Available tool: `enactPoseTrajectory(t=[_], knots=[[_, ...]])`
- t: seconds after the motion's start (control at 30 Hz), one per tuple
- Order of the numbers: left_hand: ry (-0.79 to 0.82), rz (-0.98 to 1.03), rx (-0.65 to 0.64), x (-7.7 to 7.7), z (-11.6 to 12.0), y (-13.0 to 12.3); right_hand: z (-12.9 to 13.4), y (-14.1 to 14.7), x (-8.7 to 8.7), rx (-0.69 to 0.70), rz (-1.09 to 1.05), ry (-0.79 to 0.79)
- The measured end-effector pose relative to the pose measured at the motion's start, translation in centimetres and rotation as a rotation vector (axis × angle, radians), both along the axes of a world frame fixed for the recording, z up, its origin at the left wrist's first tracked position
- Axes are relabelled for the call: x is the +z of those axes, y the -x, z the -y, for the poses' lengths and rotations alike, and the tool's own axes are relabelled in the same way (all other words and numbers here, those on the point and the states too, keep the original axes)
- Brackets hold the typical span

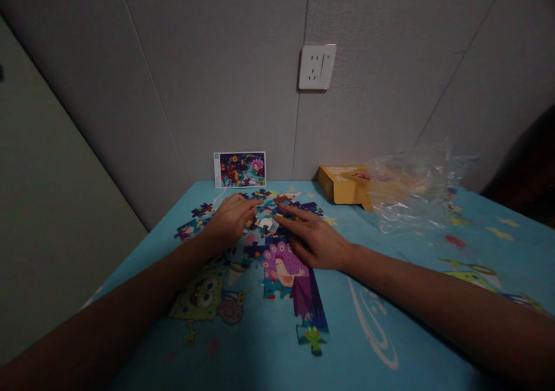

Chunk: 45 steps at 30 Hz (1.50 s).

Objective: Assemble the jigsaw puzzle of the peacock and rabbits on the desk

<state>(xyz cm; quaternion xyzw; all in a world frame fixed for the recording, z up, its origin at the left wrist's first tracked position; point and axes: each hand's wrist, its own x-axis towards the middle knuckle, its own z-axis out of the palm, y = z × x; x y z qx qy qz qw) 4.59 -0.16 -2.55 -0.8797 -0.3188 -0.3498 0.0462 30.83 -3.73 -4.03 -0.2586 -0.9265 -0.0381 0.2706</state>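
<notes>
My left hand (232, 218) rests over loose jigsaw puzzle pieces (261, 194), its index finger stretched out and the other fingers partly curled; what lies beneath them is hidden. Opposite it, my right hand (319, 239) has its fingers extended and apart, the fingertips at a white and teal puzzle piece (267, 224). Just below this hand lies a joined section of puzzle (280, 266) with a pink-purple peacock. A strip running down from it ends in a piece with a green frog (313, 336). More pieces (188, 229) are scattered left of my left hand.
A picture card (240, 170) of the puzzle leans against the wall at the back. To the right, a yellow box (347, 185) stands partly behind a crumpled clear plastic bag (410, 191). A blue cartoon-printed cover (381, 298) lies over the table. A socket (317, 67) is on the wall.
</notes>
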Motion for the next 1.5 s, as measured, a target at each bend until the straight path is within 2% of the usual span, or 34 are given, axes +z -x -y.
enactPoseTrajectory(t=[0.1,0.2,0.37,0.53,0.67,0.87,1.13,1.5], knots=[[0.019,0.098,0.158,0.2,-0.5,0.7,-0.1,0.0,-0.1,-0.065,0.0,0.046],[0.043,0.122,0.331,0.2,-1.4,1.9,-0.1,0.1,0.0,-0.189,0.003,0.087],[0.117,-0.082,0.546,-0.8,-2.6,3.2,-0.2,0.2,0.0,-0.424,0.015,0.154],[0.261,-0.264,0.647,-0.5,-2.0,2.6,-0.2,0.2,0.2,-0.516,0.063,0.209],[0.38,-0.335,0.679,0.4,-1.3,1.7,-0.1,0.3,0.2,-0.541,0.104,0.215],[0.402,-0.351,0.694,0.4,-1.3,1.7,-0.2,0.3,-0.3,-0.598,0.109,0.152],[0.439,-0.328,0.684,0.3,-1.5,1.8,-0.5,0.1,-0.6,-0.556,0.103,0.107],[0.37,-0.271,0.673,-0.2,-1.9,1.7,-0.4,0.2,-0.4,-0.574,0.098,0.117]])
